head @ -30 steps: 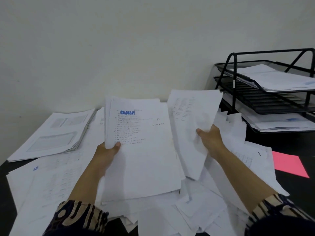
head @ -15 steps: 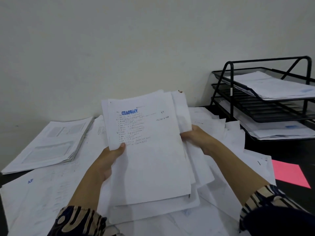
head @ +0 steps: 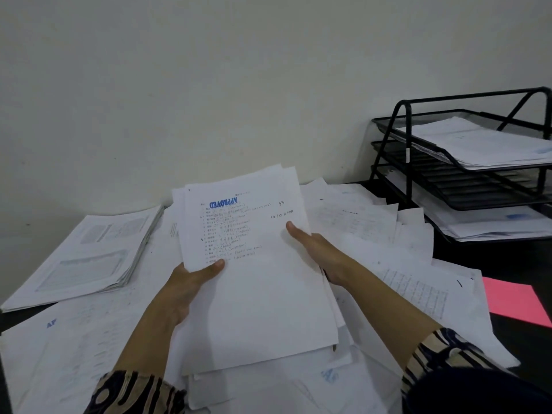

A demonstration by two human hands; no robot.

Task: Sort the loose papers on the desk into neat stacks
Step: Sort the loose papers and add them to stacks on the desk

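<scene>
So the sheet my right hand (head: 316, 249) held has joined the bundle (head: 257, 282), now pinched by both thumbs, left hand (head: 188, 282) too, above the desk mess (head: 373, 228), ready to square up.

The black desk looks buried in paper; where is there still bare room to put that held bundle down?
Bare black desk shows only on the right, between the black wire tray rack and the pink sheet, and below that sheet. The middle and left are crowded with loose white papers and a grey-printed stack.
</scene>
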